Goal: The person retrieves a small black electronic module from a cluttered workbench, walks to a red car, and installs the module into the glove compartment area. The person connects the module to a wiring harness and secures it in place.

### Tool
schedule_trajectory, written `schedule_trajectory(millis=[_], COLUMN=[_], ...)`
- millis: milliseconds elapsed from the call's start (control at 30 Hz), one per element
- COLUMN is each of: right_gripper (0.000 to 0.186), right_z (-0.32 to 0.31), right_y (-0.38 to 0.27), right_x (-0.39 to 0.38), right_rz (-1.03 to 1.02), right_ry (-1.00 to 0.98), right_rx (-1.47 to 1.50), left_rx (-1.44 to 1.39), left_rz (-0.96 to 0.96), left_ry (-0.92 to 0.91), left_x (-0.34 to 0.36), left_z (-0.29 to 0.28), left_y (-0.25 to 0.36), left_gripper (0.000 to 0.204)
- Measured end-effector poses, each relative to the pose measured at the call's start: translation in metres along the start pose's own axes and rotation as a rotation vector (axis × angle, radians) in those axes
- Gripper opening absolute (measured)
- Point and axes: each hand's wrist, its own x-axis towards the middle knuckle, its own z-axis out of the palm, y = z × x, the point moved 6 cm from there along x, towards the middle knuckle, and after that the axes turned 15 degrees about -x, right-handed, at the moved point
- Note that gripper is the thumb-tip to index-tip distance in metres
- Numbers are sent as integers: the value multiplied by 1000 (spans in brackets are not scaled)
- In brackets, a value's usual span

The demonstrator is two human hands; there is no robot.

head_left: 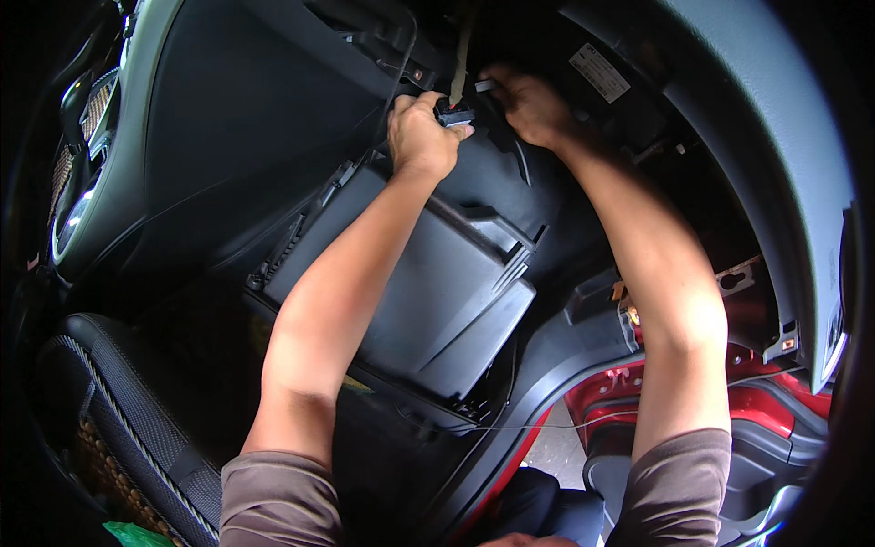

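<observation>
Under the dashboard, my left hand (422, 137) is closed round a dark electrical connector (454, 117), its thumb and fingers pressed on the sides. A wrapped cable (462, 64) runs up from that connector. To the right, my right hand (533, 107) has its fingers closed on a small light-grey piece (484, 86), whose kind I cannot make out. The two hands are apart, with the connector and cable between them. Below them a large black plastic box (428, 283) lies tilted in the footwell, partly behind my left forearm.
A dark trim panel (264, 100) stands on the left, above a seat (137, 392) with a woven cover. On the right are the dashboard edge (775, 118), a printed label (599, 73) and the red door sill (592, 397). A thin wire (565, 425) crosses near the sill.
</observation>
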Motion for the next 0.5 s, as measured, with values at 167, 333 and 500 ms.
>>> schedule_trajectory(millis=[167,333,500], right_gripper=[31,33,32], right_z=[6,4,-5], right_y=[7,-5,-18], right_x=[2,16,16], right_rz=[39,-1,-120], right_ry=[-178,-232,-275], right_rx=[11,93,-105], left_rx=[-24,60,-4], left_rz=[86,113,77], left_ry=[-29,-31,7], left_x=[0,-1,4], left_z=[3,7,10], left_y=[-1,1,-7], left_gripper=[62,65,73])
